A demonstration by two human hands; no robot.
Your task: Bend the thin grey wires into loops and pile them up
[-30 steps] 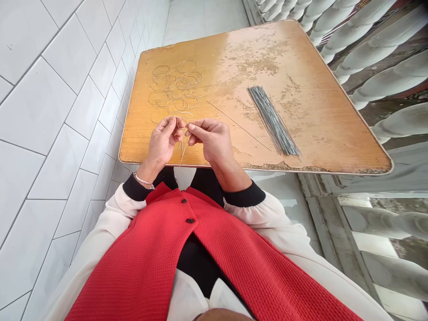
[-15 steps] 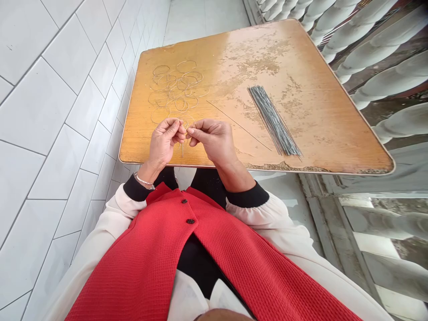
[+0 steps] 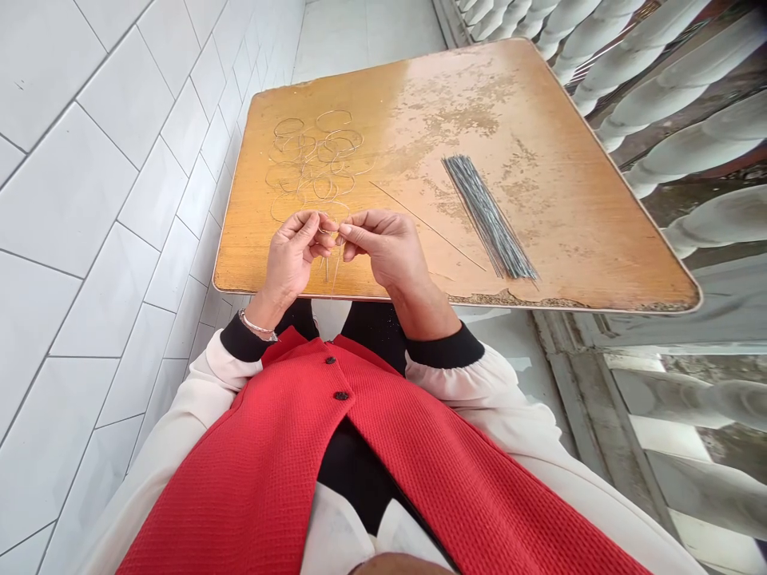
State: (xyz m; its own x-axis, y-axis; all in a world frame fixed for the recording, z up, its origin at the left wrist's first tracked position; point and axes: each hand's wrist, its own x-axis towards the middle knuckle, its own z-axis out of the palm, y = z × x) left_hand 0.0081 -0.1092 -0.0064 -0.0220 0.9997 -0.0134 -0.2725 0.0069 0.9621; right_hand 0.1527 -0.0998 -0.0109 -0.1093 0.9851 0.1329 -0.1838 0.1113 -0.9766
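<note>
Between my hands is a thin wire [image 3: 336,267], its end hanging down toward the table's front edge. My left hand [image 3: 295,251] pinches it with thumb and forefinger. Close beside it, my right hand [image 3: 387,249] is also closed in a pinch on the wire. A short, thicker rod [image 3: 327,270] shows just below the left fingers; I cannot tell whether it is held. Beyond the hands lie several wire rings [image 3: 317,160], overlapping in a loose group. One straight wire [image 3: 428,225] rests slantwise to the right of my right hand.
A bundle of straight grey wires [image 3: 488,216] lies on the right half of the worn wooden table [image 3: 575,200]. A white tiled wall [image 3: 89,216] runs along the left. White balusters [image 3: 677,128] stand on the right.
My right hand has turned slightly and shifted a little, and a length of wire now shows hanging below the fingers. The left hand stays almost in place.
</note>
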